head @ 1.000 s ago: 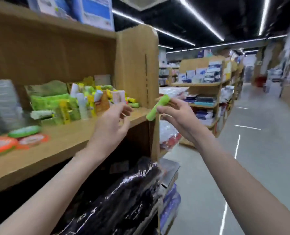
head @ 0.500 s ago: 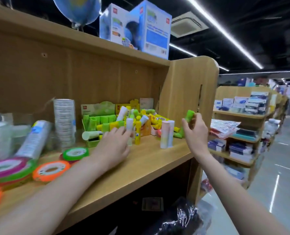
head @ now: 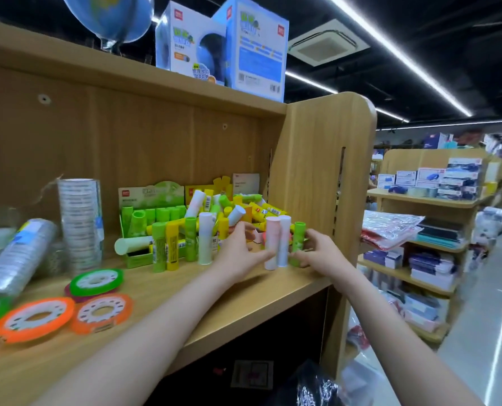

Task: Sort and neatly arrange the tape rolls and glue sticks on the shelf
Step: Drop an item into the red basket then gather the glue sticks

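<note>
Standing the green glue stick [head: 298, 244] upright beside the pink tube [head: 272, 243] and white tube [head: 284, 241] near the shelf [head: 244, 291] edge risks toppling all three if you nudge them; your right hand [head: 320, 253] pinches the stick; your left hand [head: 239, 253], fingers relaxed, touches the pink tube.

Both hands [head: 317, 253] at upright glue sticks [head: 282, 241] (shelf [head: 244, 288] edge)

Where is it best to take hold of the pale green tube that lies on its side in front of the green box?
Grip the pale green tube round its round end, which points left and stands free. Come from the left front, fingers above and below. Its right end runs in behind the upright green glue stick and yellow glue stick, so that side is crowded. This is a judgement from one view.
</note>
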A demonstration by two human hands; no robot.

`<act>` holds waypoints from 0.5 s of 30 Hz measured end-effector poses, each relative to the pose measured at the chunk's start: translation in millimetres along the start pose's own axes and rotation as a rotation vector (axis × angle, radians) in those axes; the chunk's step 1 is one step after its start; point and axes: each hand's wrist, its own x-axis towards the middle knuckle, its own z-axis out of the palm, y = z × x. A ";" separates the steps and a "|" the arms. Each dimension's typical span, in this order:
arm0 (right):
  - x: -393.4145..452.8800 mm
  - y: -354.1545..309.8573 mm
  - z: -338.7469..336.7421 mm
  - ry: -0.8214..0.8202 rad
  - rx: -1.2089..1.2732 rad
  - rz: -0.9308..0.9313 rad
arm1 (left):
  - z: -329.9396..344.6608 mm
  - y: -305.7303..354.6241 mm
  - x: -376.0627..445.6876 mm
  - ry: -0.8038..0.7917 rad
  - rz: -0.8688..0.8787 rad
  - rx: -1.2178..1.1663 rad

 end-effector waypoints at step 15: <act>-2.7 -29.4 43.5 -0.352 0.108 -0.134 | -37.9 -7.7 -19.7 0.128 -0.002 0.206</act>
